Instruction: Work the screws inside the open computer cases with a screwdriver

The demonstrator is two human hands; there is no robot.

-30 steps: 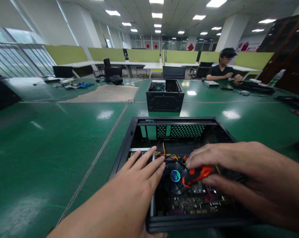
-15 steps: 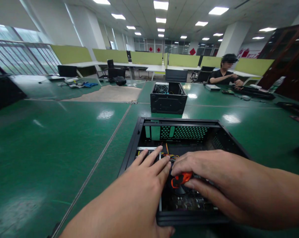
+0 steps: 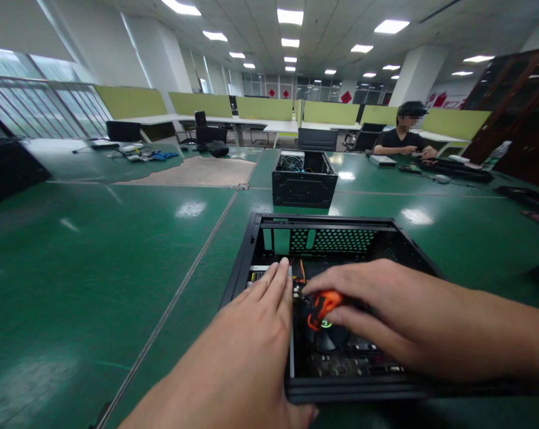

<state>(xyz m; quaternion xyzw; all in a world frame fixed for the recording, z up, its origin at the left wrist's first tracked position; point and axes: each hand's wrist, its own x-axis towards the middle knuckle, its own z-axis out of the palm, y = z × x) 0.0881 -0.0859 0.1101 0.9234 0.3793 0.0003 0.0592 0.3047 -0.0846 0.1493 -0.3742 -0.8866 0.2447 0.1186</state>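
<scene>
An open black computer case [image 3: 368, 388] lies in front of me on the table. My left hand [image 3: 258, 322] rests flat over the silver power supply [image 3: 257, 273] at the case's left side, fingers stretched out and close together. Inside the case, my right hand [image 3: 368, 298] grips an orange-and-black screwdriver [image 3: 327, 305] by its handle; the shaft and tip are hidden. Below the handle is a round black cooler fan [image 3: 334, 341], partly covered by the hand. Red and yellow wires [image 3: 302, 269] show behind my fingertips. A circuit board [image 3: 336, 364] fills the near part of the case.
A second black case [image 3: 303, 189] stands farther back on the green table [image 3: 130, 250]. At the far right a person [image 3: 403, 140] sits working beside a white box [image 3: 383, 161] and loose parts. Gloves and cables [image 3: 146, 154] lie at the far left.
The fingers of my left hand have drawn together. My right hand has lifted and shifted slightly, tilting the screwdriver handle, and more of the cooler fan shows.
</scene>
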